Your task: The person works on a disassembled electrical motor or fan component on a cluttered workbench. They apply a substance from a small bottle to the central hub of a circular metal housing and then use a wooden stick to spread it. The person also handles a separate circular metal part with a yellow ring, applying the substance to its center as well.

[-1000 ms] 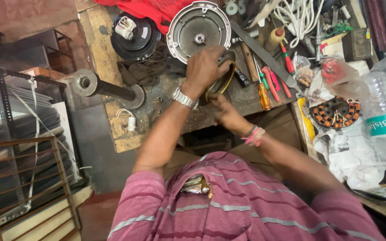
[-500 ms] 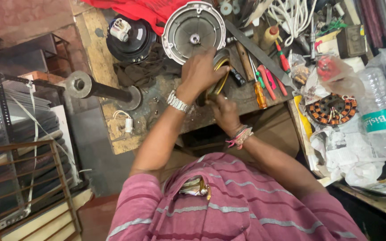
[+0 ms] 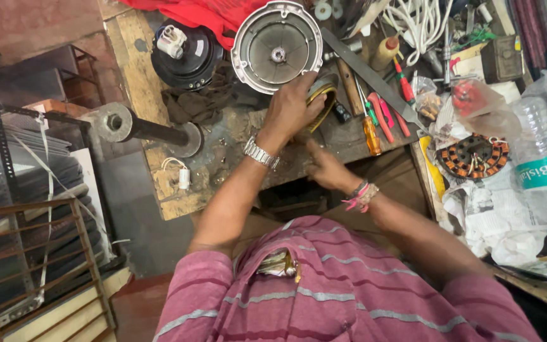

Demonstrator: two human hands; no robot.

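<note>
- Here, a round motor winding ring with a yellowish-gold band (image 3: 321,101) lies on the worn wooden desk (image 3: 135,44), just below a round silver-grey metal motor cover (image 3: 277,45) and partly hidden under the left hand.
- The left hand (image 3: 292,107), with a silver metal wristwatch (image 3: 261,152) on its wrist, is spread over the ring and presses down on it, fingers curled around its edge.
- The right hand (image 3: 325,166), with pink and white thread bands (image 3: 362,195) at the wrist, sits at the desk's near edge just below the ring, with fingertips pointing towards it; I cannot tell whether it grips anything.
- Just right of the ring lie a long flat grey metal file (image 3: 368,75), an orange-handled screwdriver (image 3: 371,133) and red-handled pliers (image 3: 389,114).
- Left of the silver cover sits a black round motor housing with a white part on top (image 3: 185,54), with a dark crumpled rag (image 3: 197,104) below it.
- A red cloth (image 3: 197,12) lies at the desk's far edge.
- A grey metal shaft with a round flange (image 3: 140,126) lies at the left of the desk.
- Well to the right, a copper-wound stator (image 3: 473,155) rests on crumpled newspaper (image 3: 495,215), beside a clear plastic water bottle (image 3: 542,164).
</note>
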